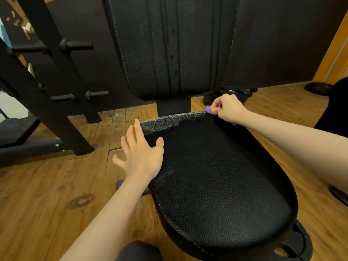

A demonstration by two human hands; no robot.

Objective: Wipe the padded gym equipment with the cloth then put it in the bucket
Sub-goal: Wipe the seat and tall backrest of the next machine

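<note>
A black padded seat (216, 176) fills the middle of the head view, with the upright black back pad (173, 44) behind it. My right hand (228, 108) grips a small purple cloth (209, 110) at the seat's far right corner. Most of the cloth is hidden under the fingers. The far rim of the seat looks speckled and wet. My left hand (141, 153) lies with fingers spread on the seat's left edge, thumb on the pad. No bucket is in view.
A black metal rack (47, 87) with pegs stands at the left on the wooden floor (47, 194). Black weight plates (227, 95) lie on the floor behind the seat, another (318, 88) at the far right. My knee (139, 251) shows at the bottom.
</note>
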